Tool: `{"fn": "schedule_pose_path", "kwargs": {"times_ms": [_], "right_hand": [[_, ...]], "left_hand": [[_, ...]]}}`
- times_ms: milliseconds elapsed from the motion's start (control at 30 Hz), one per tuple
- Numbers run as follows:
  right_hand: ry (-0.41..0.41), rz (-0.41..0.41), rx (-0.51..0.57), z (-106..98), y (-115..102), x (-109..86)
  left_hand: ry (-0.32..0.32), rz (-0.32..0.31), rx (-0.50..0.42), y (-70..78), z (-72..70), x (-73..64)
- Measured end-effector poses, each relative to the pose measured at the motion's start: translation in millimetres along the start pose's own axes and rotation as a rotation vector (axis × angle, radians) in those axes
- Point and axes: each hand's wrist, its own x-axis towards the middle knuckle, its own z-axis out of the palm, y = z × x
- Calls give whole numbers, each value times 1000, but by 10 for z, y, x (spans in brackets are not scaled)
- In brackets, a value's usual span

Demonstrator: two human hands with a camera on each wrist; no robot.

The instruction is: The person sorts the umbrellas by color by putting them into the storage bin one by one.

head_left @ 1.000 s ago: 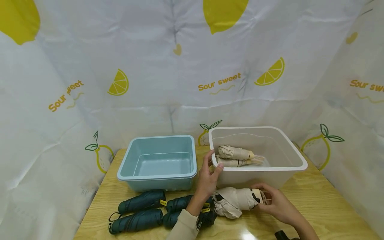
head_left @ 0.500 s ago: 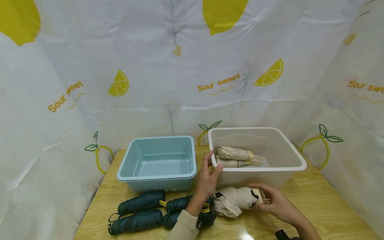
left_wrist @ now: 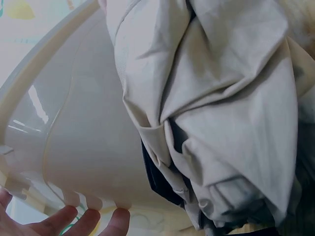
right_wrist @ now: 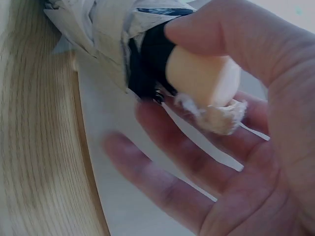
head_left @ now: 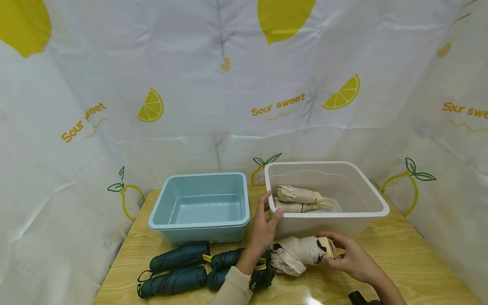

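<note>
A beige folded umbrella (head_left: 297, 254) with a pale handle and loosely gathered cloth is in front of the white bin (head_left: 335, 215). My right hand (head_left: 352, 260) holds it by the handle end; in the right wrist view the thumb lies along the handle (right_wrist: 197, 73) and the fingers are below it. My left hand (head_left: 263, 226) grips the bin's near-left corner, its fingertips (left_wrist: 120, 216) against the wall in the left wrist view. Inside the bin, two beige folded umbrellas (head_left: 299, 194) lie one beside the other.
A light-blue bin (head_left: 206, 226) stands left of the white one. Several dark green folded umbrellas (head_left: 173, 281) lie along the front of the wooden table (head_left: 411, 267), some partly behind my left forearm. A black object (head_left: 358, 298) shows at the bottom edge. A lemon-print curtain (head_left: 190, 140) hangs behind.
The beige umbrella's handle end has turned slightly in my right hand. My left hand stays at the bin's corner.
</note>
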Motion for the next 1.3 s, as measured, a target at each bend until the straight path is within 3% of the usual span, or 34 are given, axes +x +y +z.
{"fn": "schedule_pose_path", "kwargs": {"times_ms": [133,400,867,1100,1300], "right_hand": [[8,-7,23,-16,-17,-9],[-95,-7,377,-64,64,-15],[-57,-40,546,-148,86,-57],[-37,-45,511,-227,44,-93],[-82,-93,659,-306,44,-108]], "left_hand": [[-4,2,-1,5,3,-4],[-1,25,-14,2,6,2],[-1,13,-9,15,10,0],[-2,10,-1,20,-3,-11],[-3,9,8,9,-4,-9]]}}
